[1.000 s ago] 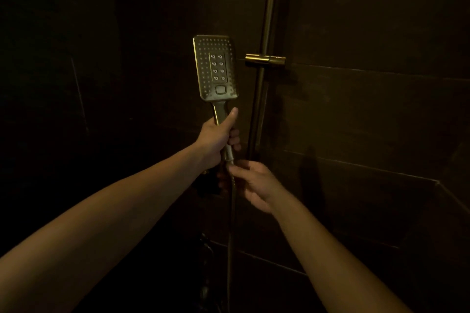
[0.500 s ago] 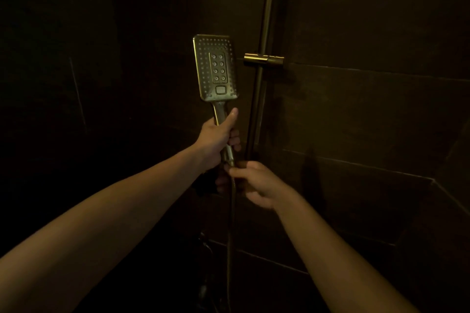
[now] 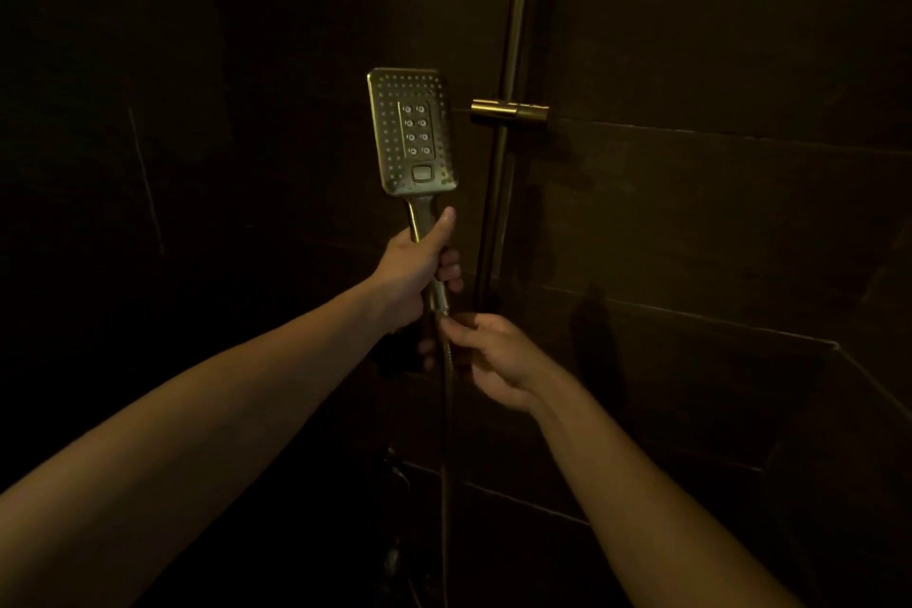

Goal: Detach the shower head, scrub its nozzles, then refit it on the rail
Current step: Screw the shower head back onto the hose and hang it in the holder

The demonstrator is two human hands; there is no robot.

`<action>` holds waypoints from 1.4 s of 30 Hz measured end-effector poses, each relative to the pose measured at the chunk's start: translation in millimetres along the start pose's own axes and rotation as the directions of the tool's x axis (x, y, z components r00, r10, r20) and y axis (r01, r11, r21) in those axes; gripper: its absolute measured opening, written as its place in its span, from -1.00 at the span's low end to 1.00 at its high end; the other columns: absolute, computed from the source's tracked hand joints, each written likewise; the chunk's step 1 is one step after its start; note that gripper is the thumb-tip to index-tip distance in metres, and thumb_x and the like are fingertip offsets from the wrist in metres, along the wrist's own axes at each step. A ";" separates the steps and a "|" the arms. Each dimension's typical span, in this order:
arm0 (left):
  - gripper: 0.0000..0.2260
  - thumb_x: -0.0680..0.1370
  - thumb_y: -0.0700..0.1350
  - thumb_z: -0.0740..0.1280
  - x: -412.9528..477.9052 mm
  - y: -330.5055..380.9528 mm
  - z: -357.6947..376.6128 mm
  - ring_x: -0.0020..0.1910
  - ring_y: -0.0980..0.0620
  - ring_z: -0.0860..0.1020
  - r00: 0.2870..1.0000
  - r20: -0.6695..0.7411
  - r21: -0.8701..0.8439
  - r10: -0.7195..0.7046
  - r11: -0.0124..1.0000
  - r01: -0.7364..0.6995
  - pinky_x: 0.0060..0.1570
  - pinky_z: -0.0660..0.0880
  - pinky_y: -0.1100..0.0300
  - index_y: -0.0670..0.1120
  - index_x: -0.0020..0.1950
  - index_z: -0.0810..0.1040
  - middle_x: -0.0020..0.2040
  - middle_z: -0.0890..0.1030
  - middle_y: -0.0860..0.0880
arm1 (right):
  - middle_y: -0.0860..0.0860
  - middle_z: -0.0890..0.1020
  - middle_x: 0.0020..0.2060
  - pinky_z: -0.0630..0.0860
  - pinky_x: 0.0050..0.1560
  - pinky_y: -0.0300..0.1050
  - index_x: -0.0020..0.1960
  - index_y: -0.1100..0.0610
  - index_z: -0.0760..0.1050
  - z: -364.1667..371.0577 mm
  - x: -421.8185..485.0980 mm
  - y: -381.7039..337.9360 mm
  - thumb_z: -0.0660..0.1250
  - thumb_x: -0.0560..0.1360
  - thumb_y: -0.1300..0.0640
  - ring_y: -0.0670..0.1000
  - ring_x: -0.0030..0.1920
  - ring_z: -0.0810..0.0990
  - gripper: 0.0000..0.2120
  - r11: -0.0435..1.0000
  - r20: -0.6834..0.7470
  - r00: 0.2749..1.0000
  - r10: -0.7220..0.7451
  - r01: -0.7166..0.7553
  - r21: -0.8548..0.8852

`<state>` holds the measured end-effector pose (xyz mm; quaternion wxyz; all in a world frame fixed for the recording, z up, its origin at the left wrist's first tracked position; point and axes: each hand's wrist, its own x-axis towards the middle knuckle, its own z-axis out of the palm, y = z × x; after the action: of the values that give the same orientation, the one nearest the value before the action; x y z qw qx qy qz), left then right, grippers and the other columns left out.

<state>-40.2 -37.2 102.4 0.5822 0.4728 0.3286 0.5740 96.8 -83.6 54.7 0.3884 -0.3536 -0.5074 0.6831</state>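
A rectangular brass shower head (image 3: 412, 131) stands upright off the rail, its nozzle face turned toward me, with rows of small nozzles and a button low on the face. My left hand (image 3: 417, 269) grips its handle, thumb up along the front. Just below, my right hand (image 3: 486, 353) pinches the hose (image 3: 445, 449) where it joins the handle's end. The brass rail (image 3: 508, 40) runs vertically to the right of the head. Its empty holder bracket (image 3: 508, 110) sticks out at the head's height.
Dark tiled walls surround the shower on all sides. A ledge edge (image 3: 740, 331) runs along the right wall. The hose hangs straight down toward dim fittings (image 3: 395, 474) near the bottom. The light is very low.
My right hand has closed its fingers on the hose joint under the handle and risen slightly. The shower head and left hand have stayed in place.
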 end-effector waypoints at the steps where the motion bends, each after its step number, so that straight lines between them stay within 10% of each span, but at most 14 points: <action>1: -0.77 0.55 0.06 0.37 0.3 -1.2 -0.2 -0.46 0.11 0.38 1.000 -0.010 0.008 0.008 1.000 -0.008 -0.35 0.44 0.16 -0.04 -0.08 0.41 -0.39 0.39 0.04 | 0.08 0.70 -0.05 0.53 0.09 0.00 0.19 0.17 0.53 -0.2 1.5 1.9 0.30 0.57 0.18 0.07 0.02 0.65 -0.79 1.000 -0.019 1.000 0.000 -0.001 -0.024; 5: -0.77 0.56 0.05 0.37 2.0 -6.9 0.6 -0.47 0.10 0.38 0.998 -0.052 0.038 0.047 0.998 -0.045 -0.36 0.43 0.15 -0.05 -0.12 0.40 -0.40 0.38 0.03 | -0.08 0.60 -0.09 0.57 -0.14 -0.14 0.06 -0.03 0.49 15.8 3.6 13.2 0.40 0.50 0.03 -0.06 -0.09 0.62 -0.83 0.658 -0.251 0.907 -0.338 0.037 -0.752; 8: -0.76 0.56 0.05 0.38 3.4 -9.1 0.8 -0.45 0.10 0.38 0.997 -0.075 0.003 0.029 1.000 -0.029 -0.37 0.43 0.16 -0.05 -0.13 0.40 -0.40 0.38 0.03 | -0.06 0.55 -0.21 0.55 -0.28 -0.12 -0.07 0.00 0.44 23.4 3.9 22.6 0.35 0.52 0.03 -0.07 -0.23 0.57 -0.91 0.388 -0.215 0.806 -0.551 0.019 -0.921; 13: -0.78 0.57 0.06 0.35 -0.7 -6.1 -6.9 -0.46 0.11 0.37 0.999 -0.032 -0.024 -0.039 0.999 0.038 -0.36 0.43 0.18 -0.04 -0.11 0.40 -0.39 0.38 0.04 | 0.11 0.69 -0.13 0.58 0.02 0.05 0.04 0.17 0.59 17.5 4.9 11.0 0.35 0.55 0.17 0.08 -0.07 0.66 -0.89 0.943 -0.203 0.971 -0.128 0.055 -0.329; 15: -0.77 0.57 0.06 0.35 -2.4 -5.2 -5.1 -0.47 0.12 0.37 0.999 -0.016 -0.036 -0.046 0.998 0.046 -0.37 0.43 0.19 -0.04 -0.11 0.39 -0.39 0.38 0.04 | 0.11 0.68 -0.18 0.56 -0.01 -0.02 0.08 0.20 0.55 14.1 -0.3 5.0 0.30 0.57 0.22 0.08 -0.10 0.65 -0.88 1.000 -0.076 0.997 0.014 -0.016 -0.026; 17: -0.77 0.56 0.05 0.36 -1.9 -5.7 -3.2 -0.47 0.11 0.37 0.998 -0.052 -0.011 -0.023 1.000 0.023 -0.39 0.43 0.18 -0.04 -0.11 0.40 -0.40 0.38 0.03 | 0.04 0.67 -0.17 0.56 -0.09 -0.07 0.10 0.15 0.55 12.1 2.3 7.4 0.30 0.58 0.15 0.03 -0.11 0.64 -0.86 0.973 -0.145 0.988 -0.048 0.013 -0.229; 20: -0.76 0.55 0.06 0.38 1.3 -5.8 -3.7 -0.47 0.10 0.40 0.994 -0.104 0.042 0.016 0.999 -0.012 -0.39 0.44 0.17 -0.05 -0.12 0.41 -0.41 0.40 0.04 | -0.06 0.60 -0.13 0.63 -0.15 -0.07 0.07 0.02 0.51 14.5 4.6 18.1 0.37 0.51 -0.01 -0.06 -0.15 0.62 -0.82 0.512 -0.199 0.885 -0.421 0.051 -0.858; 23: -0.78 0.55 0.06 0.38 3.0 -6.6 -2.0 -0.47 0.11 0.39 0.993 -0.115 0.011 0.022 1.000 -0.021 -0.40 0.44 0.16 -0.04 -0.11 0.42 -0.42 0.40 0.05 | -0.07 0.57 -0.15 0.64 -0.19 -0.08 0.07 0.00 0.47 19.6 4.0 25.2 0.36 0.52 0.02 -0.07 -0.18 0.60 -0.84 0.345 -0.134 0.812 -0.568 0.087 -0.934; 26: -0.77 0.55 0.06 0.38 2.5 -5.5 -1.7 -0.47 0.10 0.38 0.993 -0.120 0.003 0.015 1.000 -0.015 -0.41 0.43 0.17 -0.05 -0.13 0.41 -0.42 0.39 0.04 | 0.02 0.64 -0.17 0.65 -0.16 0.00 -0.02 0.06 0.55 18.2 6.4 20.8 0.37 0.52 0.11 0.03 -0.16 0.66 -0.94 0.652 -0.230 0.852 -0.471 0.161 -0.741; 29: -0.77 0.55 0.07 0.37 -0.8 -3.0 -2.8 -0.45 0.11 0.38 0.997 -0.076 -0.003 -0.021 1.000 0.020 -0.37 0.45 0.17 -0.04 -0.11 0.42 -0.39 0.38 0.04 | 0.10 0.69 -0.17 0.58 0.05 0.06 0.03 0.15 0.59 14.9 3.1 8.9 0.34 0.53 0.23 0.08 -0.11 0.67 -0.90 0.979 -0.172 0.980 -0.104 0.070 -0.191; 38: -0.73 0.57 0.08 0.33 -3.2 3.8 7.2 -0.49 0.15 0.32 0.981 0.145 -0.169 -0.131 0.973 0.155 -0.44 0.41 0.27 -0.04 -0.21 0.38 -0.42 0.32 0.06 | 0.11 0.61 -0.25 0.58 -0.16 -0.10 -0.05 0.24 0.60 -7.7 2.7 13.6 0.36 0.46 0.12 0.01 -0.27 0.60 -0.81 0.943 0.207 0.978 0.028 -0.095 0.319; 42: -0.76 0.56 0.07 0.37 0.6 2.3 6.9 -0.46 0.11 0.37 0.999 0.015 -0.054 -0.041 0.998 0.041 -0.37 0.43 0.19 -0.04 -0.16 0.41 -0.40 0.37 0.04 | 0.08 0.67 -0.18 0.57 -0.14 -0.10 0.09 0.20 0.55 3.2 -1.0 8.9 0.25 0.59 0.17 0.03 -0.18 0.64 -0.84 0.996 -0.037 0.998 -0.053 0.055 0.072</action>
<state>-34.6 -38.0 107.0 0.6089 0.4539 0.3183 0.5673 92.9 -87.4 47.0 0.4281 -0.3372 -0.4848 0.6841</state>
